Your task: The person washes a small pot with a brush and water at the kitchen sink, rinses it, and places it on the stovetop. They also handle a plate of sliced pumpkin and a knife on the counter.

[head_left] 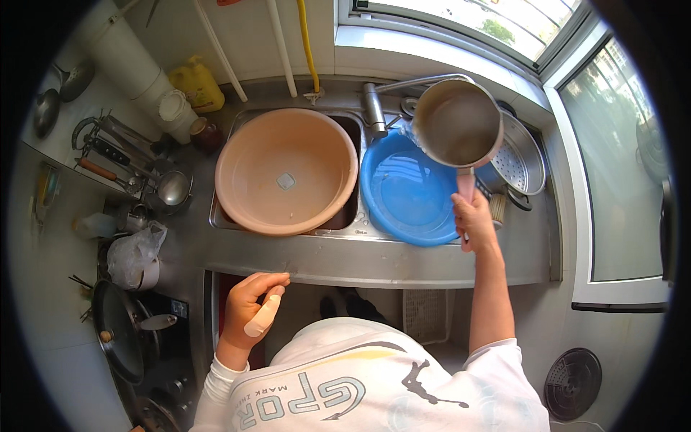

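My right hand [475, 222] is wrapped round the pink handle of a saucepan [461, 124]. The pan is held over the far right part of a blue basin [407, 189], which has clear water in it. What looks like water shows at the pan's left rim, above the basin. My left hand [255, 309] is in front of the counter edge with nothing in it, its fingers loosely stretched out and a pale plaster near the thumb. Nearest to it is a large peach-coloured basin [245, 205] sitting over the sink, with a small pale square piece [286, 181] on its bottom.
A metal tap [376, 111] stands behind the blue basin. Right of it are a perforated steamer pot [529, 155] and an open window [612, 158]. A yellow bottle [198, 85], a brown jar [206, 135], hanging utensils, a plastic bag [137, 253] and a lidded pan [119, 331] line the left.
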`<state>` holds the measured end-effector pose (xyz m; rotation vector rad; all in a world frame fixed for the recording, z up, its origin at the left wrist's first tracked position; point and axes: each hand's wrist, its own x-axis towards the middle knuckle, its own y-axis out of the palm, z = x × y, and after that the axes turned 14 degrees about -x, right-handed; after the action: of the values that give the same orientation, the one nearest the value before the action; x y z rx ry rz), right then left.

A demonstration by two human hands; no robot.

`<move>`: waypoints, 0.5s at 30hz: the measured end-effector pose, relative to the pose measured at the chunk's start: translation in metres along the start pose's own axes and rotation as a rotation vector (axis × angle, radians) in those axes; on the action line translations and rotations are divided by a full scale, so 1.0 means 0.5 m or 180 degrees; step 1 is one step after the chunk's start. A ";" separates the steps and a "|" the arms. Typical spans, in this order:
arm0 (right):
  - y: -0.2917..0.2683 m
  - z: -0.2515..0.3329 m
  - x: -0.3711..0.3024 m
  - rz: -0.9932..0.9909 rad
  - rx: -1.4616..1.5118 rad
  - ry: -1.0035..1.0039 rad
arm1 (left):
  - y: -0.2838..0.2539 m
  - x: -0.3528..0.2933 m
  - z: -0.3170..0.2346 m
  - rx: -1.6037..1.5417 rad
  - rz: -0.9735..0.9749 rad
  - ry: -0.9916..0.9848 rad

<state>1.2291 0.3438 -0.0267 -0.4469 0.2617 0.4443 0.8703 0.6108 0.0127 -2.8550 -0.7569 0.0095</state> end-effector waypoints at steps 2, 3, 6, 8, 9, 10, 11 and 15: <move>-0.033 0.010 0.003 -0.0213 -0.0104 -0.0146 | 0.005 0.010 0.001 -0.0058 0.0037 -0.0046; -0.039 0.015 0.003 -0.0344 -0.0194 -0.0205 | 0.006 0.013 0.000 0.0047 0.0059 0.0015; -0.049 0.017 0.016 -0.0852 -0.0589 -0.0517 | 0.001 0.016 -0.005 0.0271 0.0139 0.0128; -0.068 0.015 0.019 -0.1022 -0.0709 -0.0575 | 0.006 0.023 -0.006 0.0244 0.0182 0.0150; -0.080 0.004 0.027 -0.1096 -0.0701 -0.0646 | 0.007 0.026 -0.002 0.0222 0.0175 0.0133; -0.089 -0.001 0.032 -0.1170 -0.0694 -0.0718 | 0.007 0.027 0.003 0.0199 0.0169 0.0115; -0.090 0.007 0.026 -0.1263 -0.0764 -0.0668 | 0.003 0.028 0.005 0.0214 0.0172 0.0096; -0.100 -0.004 0.055 -0.1659 -0.1178 -0.1227 | 0.006 0.035 0.009 0.0251 0.0198 0.0151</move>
<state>1.2764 0.3122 -0.0197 -0.7528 -0.3151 0.0565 0.8866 0.6176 0.0084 -2.7925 -0.6435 -0.0192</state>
